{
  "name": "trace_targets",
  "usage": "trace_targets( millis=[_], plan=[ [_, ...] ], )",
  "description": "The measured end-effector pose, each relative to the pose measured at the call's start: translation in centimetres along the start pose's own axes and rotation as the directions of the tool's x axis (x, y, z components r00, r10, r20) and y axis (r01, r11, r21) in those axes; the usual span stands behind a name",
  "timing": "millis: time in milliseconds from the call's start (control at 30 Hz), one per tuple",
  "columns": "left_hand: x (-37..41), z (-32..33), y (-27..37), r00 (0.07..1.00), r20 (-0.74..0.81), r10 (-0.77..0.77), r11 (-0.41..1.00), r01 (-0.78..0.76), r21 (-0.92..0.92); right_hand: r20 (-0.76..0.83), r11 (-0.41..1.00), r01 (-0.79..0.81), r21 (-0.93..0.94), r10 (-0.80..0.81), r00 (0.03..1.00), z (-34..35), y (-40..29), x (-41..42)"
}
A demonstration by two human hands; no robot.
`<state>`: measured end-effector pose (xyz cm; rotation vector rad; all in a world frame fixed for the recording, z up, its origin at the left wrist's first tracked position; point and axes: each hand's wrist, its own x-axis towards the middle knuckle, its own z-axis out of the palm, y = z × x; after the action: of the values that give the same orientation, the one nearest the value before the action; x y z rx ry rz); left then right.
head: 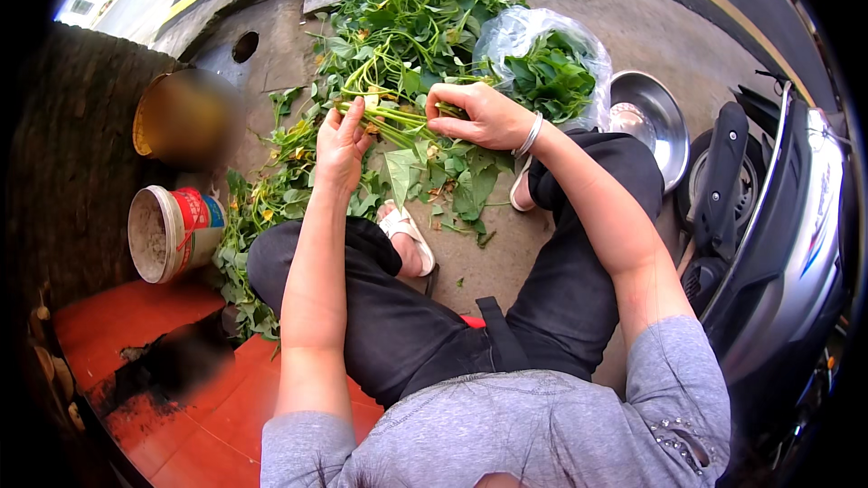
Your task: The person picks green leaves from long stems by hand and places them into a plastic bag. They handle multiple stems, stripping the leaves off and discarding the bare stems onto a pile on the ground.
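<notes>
Between my hands stretches a small bunch of green leafy stems (pixel 400 116). My left hand (pixel 344 142) pinches one end, thumb on top. My right hand (pixel 478 115), with a silver bangle at the wrist, curls its fingers around the other end. Some large leaves (pixel 401 173) hang below the bunch. Just beyond my hands lies a big heap of leafy vines (pixel 413 13), with yellowed leaves among the green. Right of the heap, a clear plastic bag (pixel 532 24) stands open, holding picked green leaves (pixel 553 78).
A steel basin (pixel 668 108) sits right of the bag, near a parked motor scooter (pixel 780 251). At left are a paint bucket (pixel 152 237) on its side and a yellowish round container (pixel 142 115), partly blurred. More vines (pixel 247 271) trail beside my left knee, by red tiles (pixel 203 427).
</notes>
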<state>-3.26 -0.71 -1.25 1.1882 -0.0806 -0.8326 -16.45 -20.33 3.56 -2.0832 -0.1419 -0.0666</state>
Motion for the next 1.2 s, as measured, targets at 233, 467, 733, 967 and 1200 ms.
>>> trace_targets(
  millis=[233,467,733,967,1200],
  plan=[
    [-0.4,1.2,-1.0,0.994,0.095,-0.048,0.998,0.045,0.037,-0.104,0.99,0.029,-0.141,-0.044,0.994,1.7,0.4,0.3],
    [-1.0,2.2,-1.4,0.988,0.145,-0.048,0.997,0.037,0.074,-0.211,0.96,-0.053,-0.273,-0.006,0.977,2.9,1.2,0.6],
    [-1.2,2.7,-1.5,0.991,0.128,0.041,0.993,-0.055,0.108,-0.203,0.885,-0.093,-0.456,-0.001,0.979,3.8,0.1,0.3],
    [0.1,0.8,-1.6,0.992,-0.011,0.123,0.984,-0.12,0.131,-0.071,0.937,-0.089,-0.337,0.069,0.995,2.6,-0.5,0.3],
    [-0.2,1.1,-1.2,0.997,0.027,0.066,0.997,-0.067,0.024,0.229,0.879,-0.088,-0.468,0.217,0.949,1.6,0.1,-0.8]
  ],
)
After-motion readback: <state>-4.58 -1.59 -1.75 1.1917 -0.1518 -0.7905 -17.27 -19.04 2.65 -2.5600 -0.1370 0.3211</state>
